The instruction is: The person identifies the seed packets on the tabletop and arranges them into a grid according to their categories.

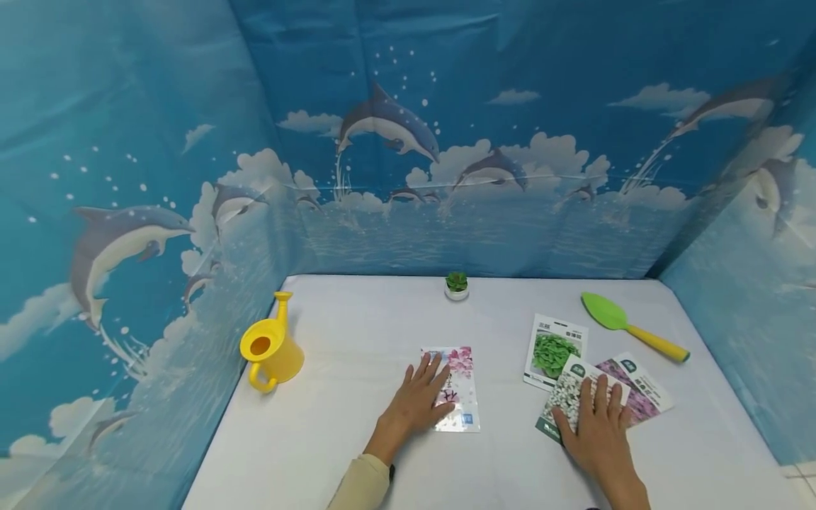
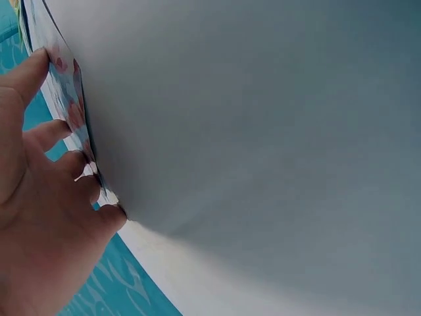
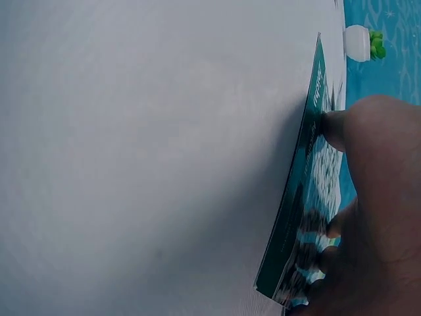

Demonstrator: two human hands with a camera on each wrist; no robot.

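Observation:
My left hand [image 1: 414,402] lies with fingers spread on a seed packet with pink blossoms [image 1: 465,386], covering its left part. In the left wrist view, the fingertips touch the face of that blossom packet [image 2: 74,108]. On the right, my right hand [image 1: 599,435] rests its extended fingers on a white-flower seed packet [image 1: 562,398]. The right wrist view shows this packet's dark green lower edge [image 3: 289,217] tilted slightly up, thumb on its face. The white-flower packet overlaps a purple-flower packet [image 1: 647,397] and the bottom of a green-leaf packet [image 1: 553,350].
A yellow watering can [image 1: 280,354] stands at the table's left side. Near the back edge sits a small potted succulent [image 1: 456,285]. A green trowel with a yellow handle [image 1: 656,343] lies at the right. Dolphin-print curtains [image 1: 408,227] enclose the white table [image 1: 357,312].

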